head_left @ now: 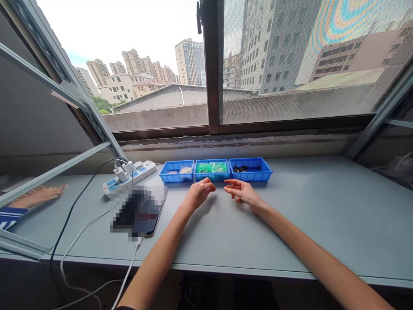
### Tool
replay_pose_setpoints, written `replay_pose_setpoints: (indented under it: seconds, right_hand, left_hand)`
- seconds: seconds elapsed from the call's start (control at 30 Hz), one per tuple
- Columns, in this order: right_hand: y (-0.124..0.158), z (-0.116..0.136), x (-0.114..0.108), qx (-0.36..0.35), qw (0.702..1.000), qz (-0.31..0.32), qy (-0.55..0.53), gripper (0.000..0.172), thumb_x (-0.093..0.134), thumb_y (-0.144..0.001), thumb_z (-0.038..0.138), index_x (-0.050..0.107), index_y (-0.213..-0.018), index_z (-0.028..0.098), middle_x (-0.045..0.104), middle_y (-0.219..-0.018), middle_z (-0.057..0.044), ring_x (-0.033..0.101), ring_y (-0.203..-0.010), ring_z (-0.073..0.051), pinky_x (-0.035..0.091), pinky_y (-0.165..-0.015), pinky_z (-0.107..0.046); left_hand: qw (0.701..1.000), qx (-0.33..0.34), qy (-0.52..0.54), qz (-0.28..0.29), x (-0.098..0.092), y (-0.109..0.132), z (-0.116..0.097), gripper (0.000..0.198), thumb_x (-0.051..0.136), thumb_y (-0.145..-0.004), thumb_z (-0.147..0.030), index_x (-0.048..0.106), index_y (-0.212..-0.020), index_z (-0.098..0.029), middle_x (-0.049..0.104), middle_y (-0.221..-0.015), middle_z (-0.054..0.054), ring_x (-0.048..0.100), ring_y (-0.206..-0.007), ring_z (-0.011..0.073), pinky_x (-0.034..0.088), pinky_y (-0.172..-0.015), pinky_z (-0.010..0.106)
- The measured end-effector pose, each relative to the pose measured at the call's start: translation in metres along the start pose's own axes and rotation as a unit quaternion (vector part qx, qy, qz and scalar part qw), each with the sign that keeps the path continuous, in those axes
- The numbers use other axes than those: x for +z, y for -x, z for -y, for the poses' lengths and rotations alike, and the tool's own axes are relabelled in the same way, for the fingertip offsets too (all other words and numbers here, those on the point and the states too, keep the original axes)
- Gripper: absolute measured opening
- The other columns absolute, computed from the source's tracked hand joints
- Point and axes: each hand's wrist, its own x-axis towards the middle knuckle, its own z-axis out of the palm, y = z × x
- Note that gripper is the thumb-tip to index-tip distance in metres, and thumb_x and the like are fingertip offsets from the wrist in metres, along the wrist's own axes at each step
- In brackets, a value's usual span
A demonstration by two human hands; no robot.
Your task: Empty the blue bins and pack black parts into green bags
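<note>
Facing the right hand [242, 192], the left hand [200, 192] is curled.

Three open blue bins [252, 176] stand in a row, each holding small items [239, 168].

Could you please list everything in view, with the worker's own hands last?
table: one, grey, below the window
window: one, brown-framed, at the back
buildings: many, mostly grey and beige, outside
bars: several, grey, both sides
power strip: one, white, back left
plugs: several, white, in the power strip
tablet: one, dark, partly pixelated, before the power strip
thin cable: one, black, left
charging cable: one, white, at the tablet
bins: three, blue, in a row
flat pieces: count unclear, pale, left bin
packets: count unclear, green, middle bin
small parts: count unclear, black, right bin
another person's hand: one, bare, far left
sleeve: one, blue-and-white, far left
left grip: one, bare, before middle bin
right grip: one, bare, before right bin
</note>
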Motion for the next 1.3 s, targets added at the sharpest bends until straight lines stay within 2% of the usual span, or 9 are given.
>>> replay_pose_setpoints:
  seconds: [0.17,0.33,0.57,0.73,0.9,1.0,1.1,1.2,1.3]
  right_hand:
    - [-0.001,-0.003,0.0,-0.015,1.0,0.005,0.013,0.041,0.075,-0.058,0.037,0.067,-0.094,0.018,0.067,-0.076,-0.003,0.056,-0.057,-0.01,0.038,-0.039,-0.016]
    - [0.0,-0.004,-0.001,-0.008,1.0,0.014,0.012,0.045,0.077,-0.056,0.032,0.066,-0.097,0.018,0.069,-0.087,-0.008,0.066,-0.075,-0.018,0.043,-0.042,-0.017]
    - [-0.001,-0.005,-0.002,0.007,1.0,0.017,0.009,0.045,0.077,-0.055,0.025,0.065,-0.098,0.019,0.07,-0.091,-0.008,0.067,-0.075,-0.019,0.048,-0.045,-0.018]
    - [-0.001,-0.005,0.0,-0.012,0.999,0.032,0.03,0.043,0.076,-0.054,0.025,0.066,-0.096,0.018,0.069,-0.093,-0.008,0.066,-0.078,-0.019,0.048,-0.045,-0.019]
    - [-0.005,0.001,-0.009,-0.084,0.992,-0.029,0.088,0.037,0.07,-0.059,0.032,0.066,-0.093,0.019,0.067,-0.097,-0.008,0.063,-0.079,-0.02,0.045,-0.044,-0.022]
    - [-0.011,0.005,-0.023,-0.16,0.966,-0.132,0.155,0.028,0.063,-0.067,0.032,0.066,-0.092,0.019,0.066,-0.099,-0.007,0.062,-0.075,-0.019,0.046,-0.049,-0.025]
    - [-0.014,0.006,-0.036,-0.203,0.907,-0.239,0.281,0.022,0.055,-0.078,0.031,0.067,-0.093,0.02,0.064,-0.102,-0.007,0.059,-0.071,-0.017,0.045,-0.058,-0.028]
    - [-0.011,0.007,-0.042,-0.147,0.858,-0.286,0.4,0.024,0.049,-0.085,0.034,0.068,-0.094,0.024,0.063,-0.106,-0.004,0.059,-0.077,-0.018,0.041,-0.057,-0.026]
    - [-0.007,0.01,-0.043,-0.09,0.838,-0.274,0.463,0.027,0.044,-0.09,0.033,0.069,-0.099,0.027,0.064,-0.109,-0.002,0.06,-0.089,-0.019,0.04,-0.058,-0.025]
  left_hand:
    - [1.0,-0.004,0.014,0.004,0.0,-0.001,-0.002,0.014,0.056,-0.081,-0.011,0.066,-0.085,-0.021,0.065,-0.088,-0.001,0.059,-0.07,0.0099,0.043,-0.063,0.019]
    - [1.0,0.007,0.015,-0.001,0.0,-0.001,-0.003,0.017,0.054,-0.082,-0.009,0.066,-0.086,-0.02,0.067,-0.083,-0.001,0.06,-0.077,0.013,0.045,-0.067,0.021]
    - [1.0,0.015,-0.015,-0.004,-0.003,-0.001,-0.003,0.025,0.049,-0.083,-0.006,0.067,-0.092,-0.021,0.069,-0.088,0.0,0.06,-0.08,0.0138,0.044,-0.068,0.022]
    - [0.999,0.01,-0.032,-0.004,-0.004,-0.003,-0.004,0.019,0.058,-0.08,-0.01,0.068,-0.09,-0.022,0.069,-0.083,-0.002,0.059,-0.078,0.0142,0.043,-0.065,0.022]
    - [1.0,0.019,-0.016,0.001,-0.003,-0.003,-0.003,0.016,0.063,-0.077,-0.01,0.068,-0.086,-0.023,0.068,-0.08,-0.003,0.058,-0.077,0.0131,0.042,-0.063,0.021]
    - [1.0,0.029,0.003,-0.002,-0.002,-0.002,-0.001,0.01,0.063,-0.079,-0.014,0.068,-0.079,-0.022,0.066,-0.076,-0.003,0.058,-0.075,0.0122,0.042,-0.063,0.02]
    - [0.999,0.034,0.01,-0.007,-0.001,0.0,0.0,0.013,0.059,-0.083,-0.017,0.069,-0.076,-0.022,0.065,-0.074,-0.002,0.057,-0.073,0.0119,0.041,-0.063,0.02]
    - [1.0,0.023,0.013,-0.015,-0.001,0.001,0.0,0.014,0.057,-0.084,-0.02,0.068,-0.077,-0.021,0.064,-0.075,-0.002,0.057,-0.074,0.0121,0.042,-0.064,0.021]
    - [1.0,-0.004,0.02,-0.011,-0.002,0.002,0.0,0.011,0.059,-0.082,-0.021,0.067,-0.075,-0.021,0.063,-0.08,-0.002,0.058,-0.071,0.0111,0.042,-0.062,0.02]
